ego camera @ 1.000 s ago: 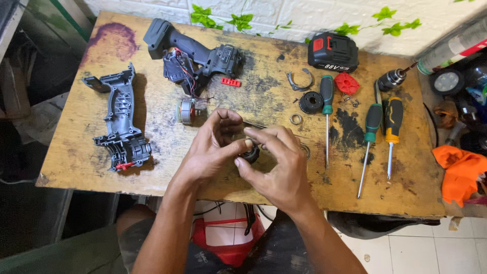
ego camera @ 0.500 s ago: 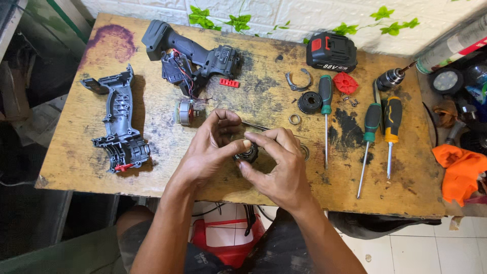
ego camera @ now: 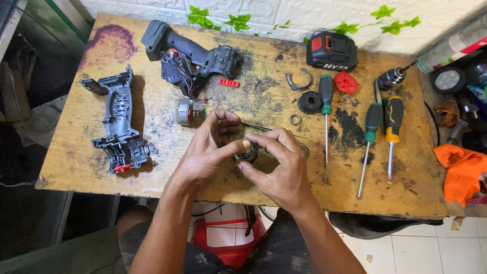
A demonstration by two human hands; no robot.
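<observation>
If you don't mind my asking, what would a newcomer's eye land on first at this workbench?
First, the two hands: the left hand and right hand meet at the table's front middle, pinching a small dark round part between their fingertips. Behind them lies an opened grey drill body with loose wires, its separate shell half to the left. On the right lies a row of screwdrivers below a black battery pack.

1. Surface (ego camera: 152, 172) under the hands: bare wood, rough, matt, stained dark with grease.
2. Small round part (ego camera: 247, 153) between the fingers: dark metal, dull greasy sheen.
3. Housing half (ego camera: 117, 124), left of the hands: grey moulded plastic, matt.
4. Motor (ego camera: 184, 112), just above the left hand (ego camera: 208, 152): shiny metal with copper windings.
5. Screwdrivers (ego camera: 373, 134), right of the right hand (ego camera: 281, 167): bright steel shafts, smooth plastic handles.
6. Rag (ego camera: 464, 170), far right: orange cloth, creased.
</observation>
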